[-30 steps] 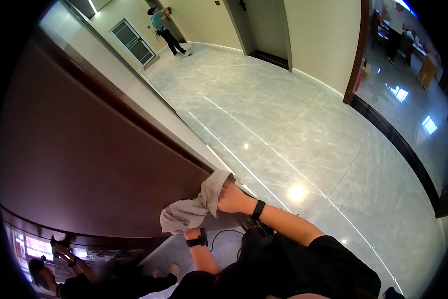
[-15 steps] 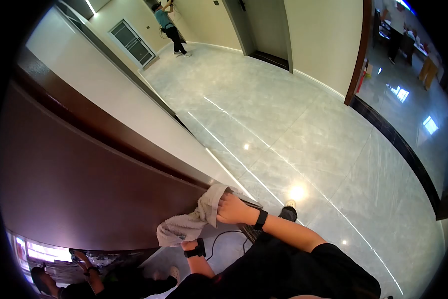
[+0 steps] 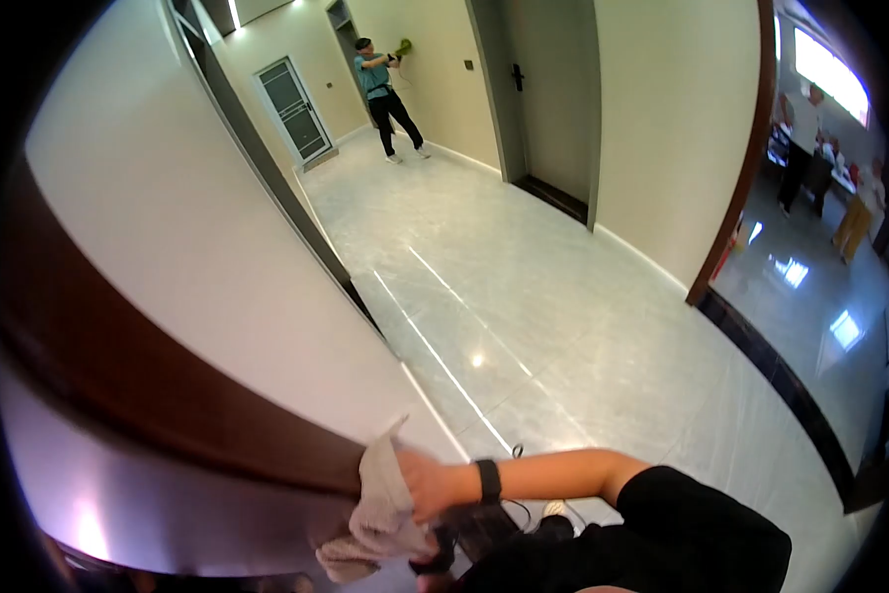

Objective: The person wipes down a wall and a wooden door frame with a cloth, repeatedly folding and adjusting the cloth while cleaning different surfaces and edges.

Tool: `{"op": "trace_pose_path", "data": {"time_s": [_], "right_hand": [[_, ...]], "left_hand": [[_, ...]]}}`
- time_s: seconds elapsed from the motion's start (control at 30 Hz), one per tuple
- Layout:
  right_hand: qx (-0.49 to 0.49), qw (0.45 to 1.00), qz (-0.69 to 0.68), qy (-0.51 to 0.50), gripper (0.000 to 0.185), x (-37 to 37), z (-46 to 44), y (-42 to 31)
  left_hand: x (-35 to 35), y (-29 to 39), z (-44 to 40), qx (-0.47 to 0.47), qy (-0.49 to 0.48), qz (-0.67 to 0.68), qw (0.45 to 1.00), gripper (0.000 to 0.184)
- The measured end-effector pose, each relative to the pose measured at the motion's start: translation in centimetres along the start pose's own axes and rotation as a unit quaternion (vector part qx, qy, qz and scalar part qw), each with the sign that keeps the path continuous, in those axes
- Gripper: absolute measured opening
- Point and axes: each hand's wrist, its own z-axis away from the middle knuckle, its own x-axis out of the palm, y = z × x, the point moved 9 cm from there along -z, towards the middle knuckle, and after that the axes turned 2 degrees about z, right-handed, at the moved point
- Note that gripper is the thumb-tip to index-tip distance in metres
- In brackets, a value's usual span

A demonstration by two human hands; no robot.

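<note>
My right hand (image 3: 427,486), with a black band on its wrist, is closed on a light grey cloth (image 3: 383,494). The cloth lies against the edge of a dark brown wooden panel or frame (image 3: 187,420). Lower down, my left hand (image 3: 430,544) is blurred and mostly hidden beside the cloth's lower part; its fingers do not show clearly.
A white wall (image 3: 168,198) rises at the left. Pale tiled floor (image 3: 524,296) runs to a grey door (image 3: 553,99). A person (image 3: 380,89) stands far back, holding something green at the wall. More people are in the room at the right.
The view has tilted up and shifted along the frame. My right hand and the cloth now sit lower in view. The distant person has turned, with a green item raised at the wall.
</note>
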Motion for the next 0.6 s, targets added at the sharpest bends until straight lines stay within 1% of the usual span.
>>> {"op": "trace_pose_path", "data": {"time_s": [0.03,0.1,0.13,0.17,0.2,0.23,0.27,0.33,0.47,0.53,0.57,0.6], "right_hand": [[0.003,1.000,-0.009,-0.012,0.030,0.6,0.5,0.0],[-0.013,0.997,-0.073,-0.034,0.037,1.6,1.3,0.1],[-0.014,0.996,-0.085,-0.039,0.037,0.8,0.6,-0.1],[0.105,0.984,-0.109,-0.092,0.034,0.8,-0.2,1.0],[0.228,0.954,-0.134,-0.141,0.030,1.6,0.1,2.0],[0.217,0.955,-0.160,-0.126,0.048,2.1,1.2,2.3],[0.190,0.949,-0.107,-0.228,0.051,3.5,3.2,1.9],[0.288,0.919,-0.194,-0.186,0.055,2.5,2.7,3.1],[0.275,0.923,-0.202,-0.179,0.058,2.9,4.7,3.4],[0.375,0.891,-0.221,-0.129,0.063,3.1,6.5,4.6],[0.348,0.915,-0.152,-0.135,0.069,3.4,7.2,4.6],[0.344,0.916,-0.155,-0.137,0.069,3.8,7.4,4.4]], "left_hand": [[0.3,0.2,0.2,-0.008,0.000,-0.013,1.000,0.047],[0.0,0.4,0.3,-0.016,0.013,-0.037,0.999,0.047],[0.0,0.5,0.5,-0.021,0.017,-0.043,0.999,0.047],[0.2,0.5,0.6,-0.023,0.020,-0.050,0.998,0.047],[0.2,0.3,0.8,-0.026,0.017,-0.056,0.998,0.047],[0.2,0.2,1.0,-0.027,0.012,-0.061,0.998,0.047],[0.2,0.0,1.1,-0.032,0.007,-0.062,0.998,0.047],[0.3,-0.1,1.3,-0.039,0.006,-0.061,0.997,0.047],[0.8,0.2,1.8,-0.046,0.009,-0.049,0.998,0.047],[0.8,0.2,1.7,-0.049,0.013,-0.045,0.998,0.046],[0.9,0.3,2.0,-0.049,0.013,-0.045,0.998,0.046],[0.9,0.5,2.0,-0.048,0.015,-0.040,0.998,0.046]]}}
